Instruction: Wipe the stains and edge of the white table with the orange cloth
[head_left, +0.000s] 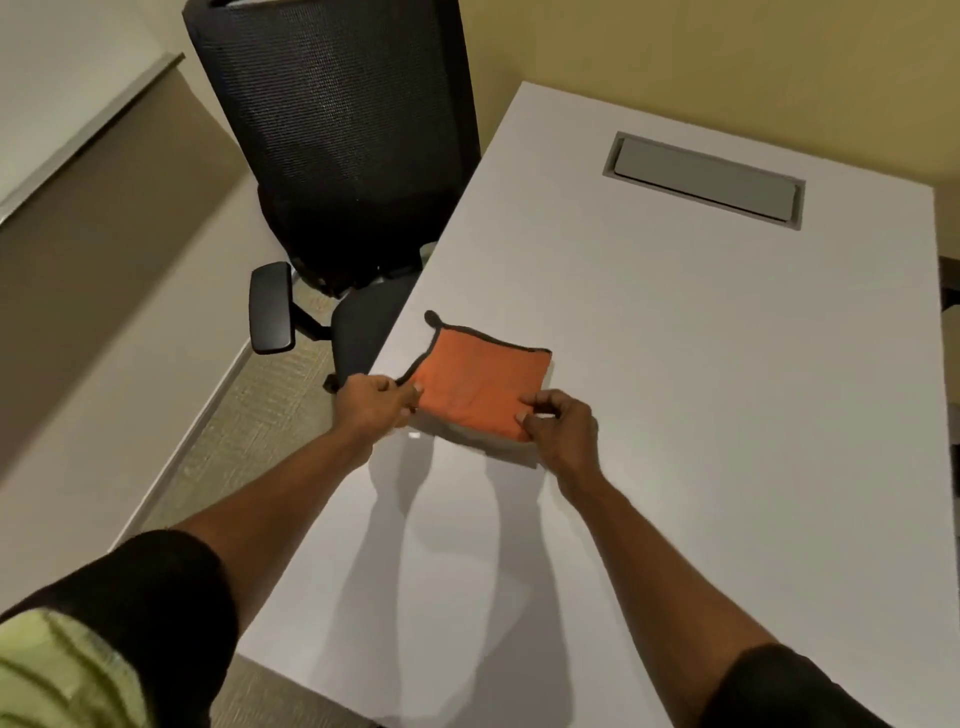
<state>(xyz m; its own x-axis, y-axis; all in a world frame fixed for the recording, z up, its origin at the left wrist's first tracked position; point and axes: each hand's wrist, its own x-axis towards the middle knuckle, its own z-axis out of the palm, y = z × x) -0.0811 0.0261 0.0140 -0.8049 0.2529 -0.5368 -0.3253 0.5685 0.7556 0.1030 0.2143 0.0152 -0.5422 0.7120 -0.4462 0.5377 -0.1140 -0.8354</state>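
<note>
A folded orange cloth (480, 382) with a dark grey border and a small loop at its far left corner is on the white table (701, 364), close to the table's left edge. Its near edge is lifted a little off the surface. My left hand (374, 402) pinches the cloth's near left corner. My right hand (558, 423) pinches the near right corner with thumb and fingers. No stains show clearly on the tabletop.
A black mesh office chair (343, 156) with an armrest (270, 306) is pushed against the table's left edge. A grey cable hatch (704, 179) is set into the far part of the tabletop. Carpet and a wall lie to the left.
</note>
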